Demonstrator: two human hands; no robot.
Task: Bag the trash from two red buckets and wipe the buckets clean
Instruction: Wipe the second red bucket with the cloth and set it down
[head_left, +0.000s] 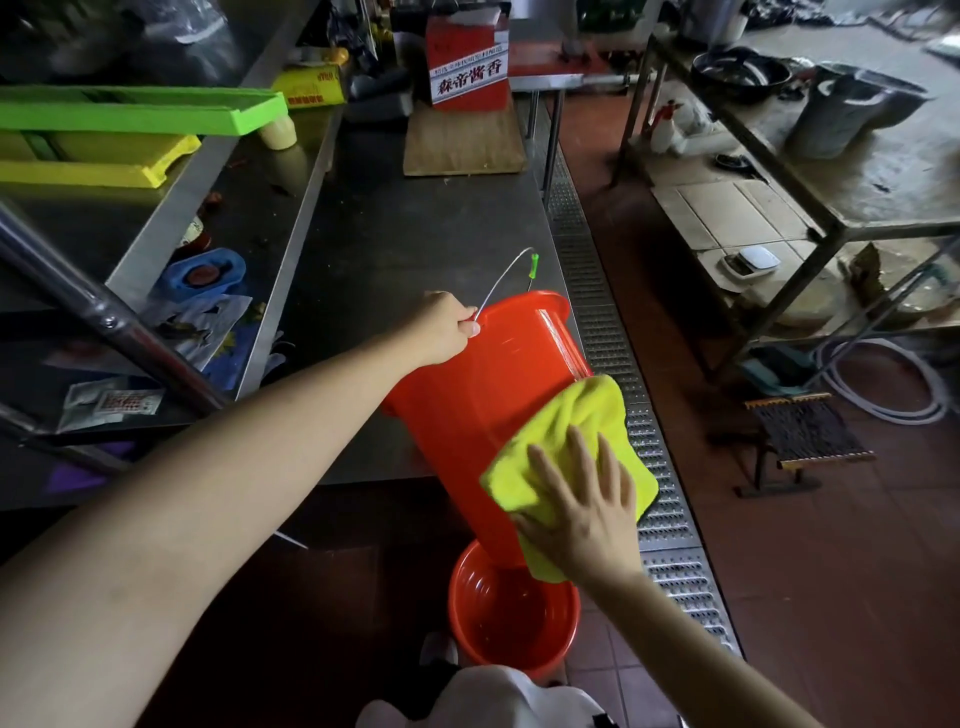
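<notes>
A red bucket (493, 384) lies tilted over the steel table's near edge, its mouth facing away from me. My left hand (447, 325) grips its rim where the wire handle (506, 275) attaches. My right hand (582, 514) presses a yellow cloth (571, 441) flat against the bucket's outer wall near its base. A second red bucket (514, 613) stands upright on the floor below, with nothing visible inside it.
The steel table (395, 234) carries a wooden board (462, 140) and a red carton (467, 67). Green and yellow trays (130, 114) sit on the shelf at left. A metal drain grate (613, 364) runs along the floor, with a small stool (805, 441) and a metal rack (779, 182) at right.
</notes>
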